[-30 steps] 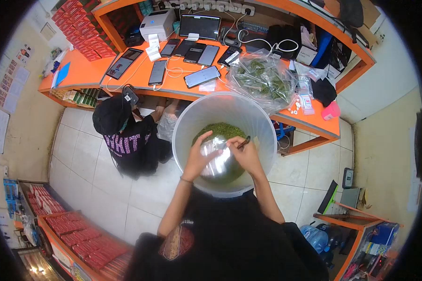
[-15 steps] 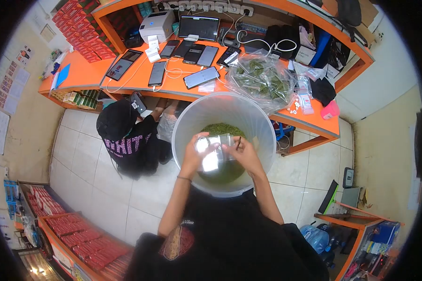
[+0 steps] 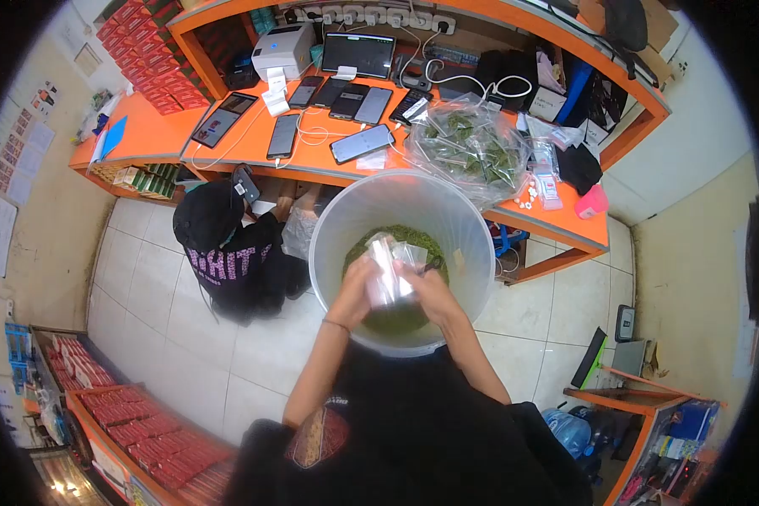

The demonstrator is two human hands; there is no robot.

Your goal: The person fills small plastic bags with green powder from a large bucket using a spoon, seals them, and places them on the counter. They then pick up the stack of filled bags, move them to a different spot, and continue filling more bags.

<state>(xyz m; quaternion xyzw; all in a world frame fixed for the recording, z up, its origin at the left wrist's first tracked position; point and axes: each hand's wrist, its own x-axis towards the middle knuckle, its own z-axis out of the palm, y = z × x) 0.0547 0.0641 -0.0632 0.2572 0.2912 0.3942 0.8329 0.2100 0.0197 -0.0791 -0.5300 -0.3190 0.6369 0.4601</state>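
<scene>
Both hands are over a large translucent plastic tub (image 3: 468, 211) with a heap of chopped green leaf material (image 3: 401, 319) at its bottom. Between them is a small clear plastic bag (image 3: 385, 268), shiny and smeared by motion. My left hand (image 3: 359, 285) is closed on the bag's left side. My right hand (image 3: 427, 289) grips its right side, fingers pinched at the upper part. A small dark object (image 3: 435, 264) shows at the right fingers; its kind is too small to name.
Behind the tub, an orange desk (image 3: 244, 156) holds several phones (image 3: 361, 143), a label printer (image 3: 283, 51) and a big clear bag of filled packets (image 3: 468, 148). A person (image 3: 232, 253) in black crouches at the left. Red packs (image 3: 156, 430) fill a lower-left shelf.
The plastic bag has turned from lying flat to a more upright, squeezed shape. My hands have come closer together and slightly lower, the left one shifting right.
</scene>
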